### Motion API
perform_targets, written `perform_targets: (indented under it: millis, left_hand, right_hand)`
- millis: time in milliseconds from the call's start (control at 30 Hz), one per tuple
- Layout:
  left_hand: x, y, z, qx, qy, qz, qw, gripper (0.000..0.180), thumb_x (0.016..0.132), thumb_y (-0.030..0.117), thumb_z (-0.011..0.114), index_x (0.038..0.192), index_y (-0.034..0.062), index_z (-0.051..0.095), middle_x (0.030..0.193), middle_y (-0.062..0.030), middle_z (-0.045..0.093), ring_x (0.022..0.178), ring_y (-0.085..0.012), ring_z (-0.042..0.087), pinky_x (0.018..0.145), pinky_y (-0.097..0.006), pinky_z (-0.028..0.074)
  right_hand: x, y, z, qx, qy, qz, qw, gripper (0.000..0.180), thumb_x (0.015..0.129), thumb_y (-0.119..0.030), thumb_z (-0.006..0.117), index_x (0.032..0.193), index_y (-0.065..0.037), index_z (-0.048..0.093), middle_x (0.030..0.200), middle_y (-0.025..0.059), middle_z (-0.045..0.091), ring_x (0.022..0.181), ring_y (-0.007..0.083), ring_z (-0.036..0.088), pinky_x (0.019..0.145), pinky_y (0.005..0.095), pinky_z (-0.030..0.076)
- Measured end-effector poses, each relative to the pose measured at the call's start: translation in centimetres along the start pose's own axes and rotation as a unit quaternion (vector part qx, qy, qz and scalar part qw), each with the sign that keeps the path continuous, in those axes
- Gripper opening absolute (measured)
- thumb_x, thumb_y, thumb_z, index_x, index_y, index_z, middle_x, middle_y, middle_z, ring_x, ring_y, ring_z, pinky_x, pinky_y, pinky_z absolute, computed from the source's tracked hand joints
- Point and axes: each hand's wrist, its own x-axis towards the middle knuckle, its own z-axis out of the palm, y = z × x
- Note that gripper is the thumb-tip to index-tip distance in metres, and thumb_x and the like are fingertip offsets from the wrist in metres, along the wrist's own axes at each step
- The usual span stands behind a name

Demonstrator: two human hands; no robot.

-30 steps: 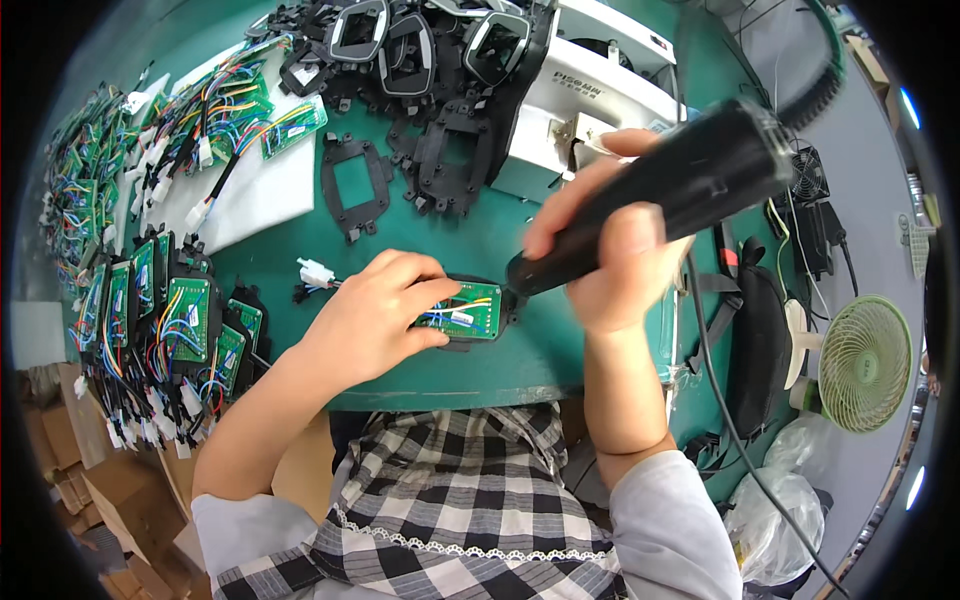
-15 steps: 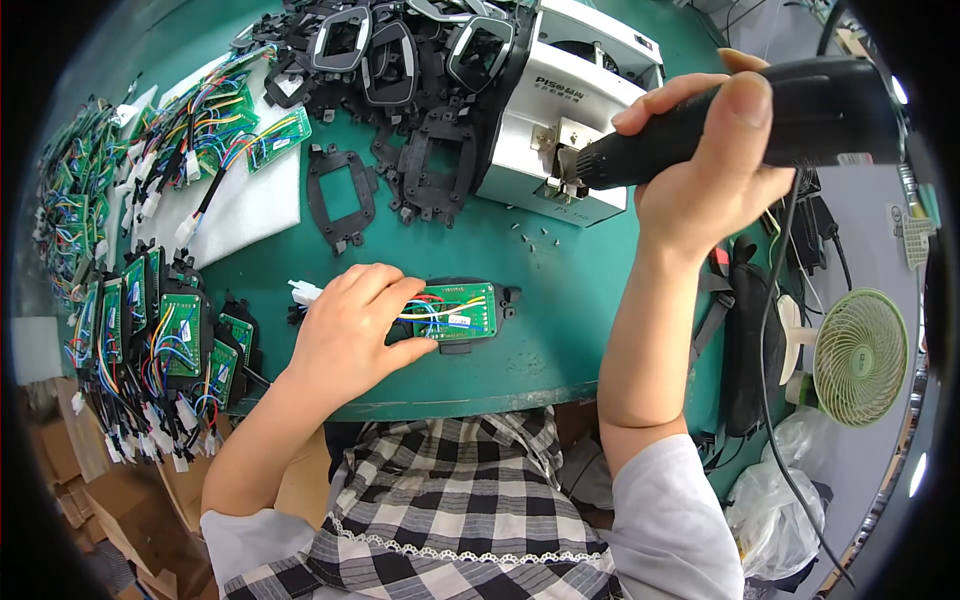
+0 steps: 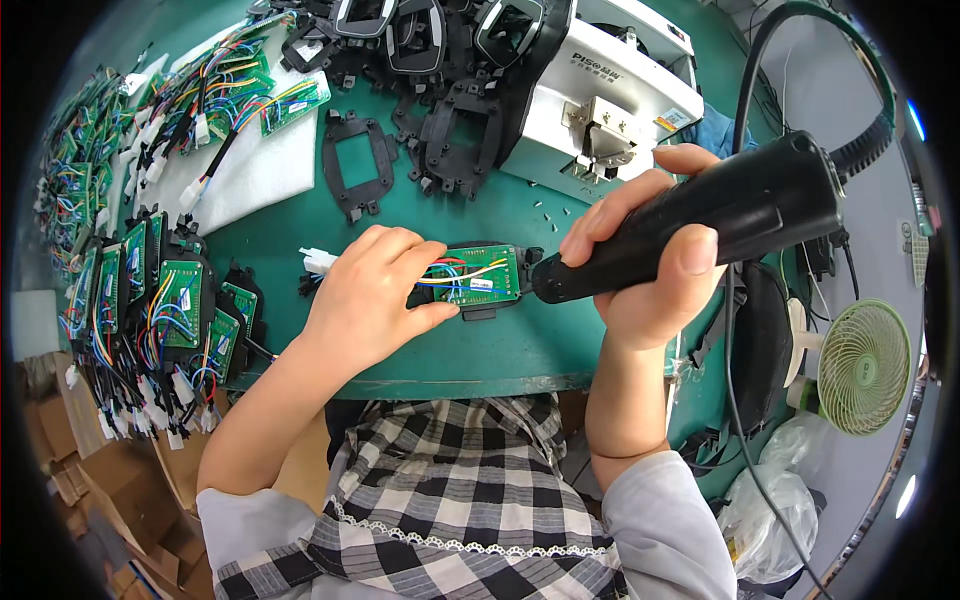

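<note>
Head view: left hand (image 3: 365,300) fingers press flat on circuit board (image 3: 485,275), pinning it; right hand (image 3: 650,270) fist-wrapped round electric screwdriver (image 3: 700,230), tip at board's right edge. Looks like screw-driving step; next needs bit kept square & board steady.

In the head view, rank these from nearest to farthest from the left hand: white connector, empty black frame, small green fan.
1. White connector: just left of the left hand, by its fingers.
2. Empty black frame: farther up the table, above the hand.
3. Small green fan: far right, off the table edge.
</note>
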Motion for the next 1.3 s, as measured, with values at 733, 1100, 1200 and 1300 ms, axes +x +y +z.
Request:
perform_targets:
  millis: [733, 1100, 1200, 1300]
  left_hand:
    - [-0.5, 0.0, 0.1, -0.006, 0.006, 0.008, 1.0, 0.056, 0.061, 0.024, 0.083, 0.109, 0.0007, 0.065, 0.099, -0.0119, 0.061, 0.094, -0.0298, 0.058, 0.083, -0.039, 0.048]
    - [0.2, 0.7, 0.7, 0.011, 0.025, 0.043, 0.999, 0.045, 0.062, 0.028, 0.08, 0.099, 0.0051, 0.068, 0.096, -0.0077, 0.064, 0.092, -0.0274, 0.06, 0.081, -0.038, 0.047]
    - [0.2, 0.7, 0.7, 0.012, 0.022, 0.042, 0.999, 0.041, 0.063, 0.028, 0.08, 0.096, 0.006, 0.069, 0.096, -0.0051, 0.064, 0.091, -0.0253, 0.061, 0.079, -0.037, 0.047]
    - [0.1, 0.7, 0.6, 0.023, 0.023, 0.045, 0.998, 0.039, 0.064, 0.027, 0.079, 0.096, 0.0066, 0.07, 0.096, -0.0032, 0.064, 0.091, -0.0235, 0.06, 0.076, -0.036, 0.046]
  right_hand:
    - [-1.5, 0.4, -1.1, -0.042, -0.103, 0.022, 0.994, 0.073, 0.082, -0.06, 0.062, 0.117, 0.001, 0.039, 0.066, 0.0132, 0.056, 0.048, 0.0205, 0.056, 0.046, 0.0319, 0.049]
    - [7.7, -1.9, -1.7, -0.154, 0.076, -0.191, 0.966, 0.071, 0.088, -0.057, 0.053, 0.113, 0.008, 0.039, 0.062, 0.015, 0.057, 0.046, 0.0242, 0.058, 0.045, 0.0335, 0.049]
    - [7.8, -1.4, -0.8, -0.188, 0.101, -0.2, 0.956, 0.07, 0.089, -0.055, 0.054, 0.11, 0.011, 0.042, 0.06, 0.0148, 0.057, 0.044, 0.0233, 0.057, 0.042, 0.0319, 0.047]
    - [7.8, -1.0, -0.8, -0.188, 0.104, -0.193, 0.957, 0.071, 0.088, -0.054, 0.055, 0.112, 0.012, 0.042, 0.06, 0.0142, 0.057, 0.044, 0.0228, 0.057, 0.042, 0.0314, 0.047]
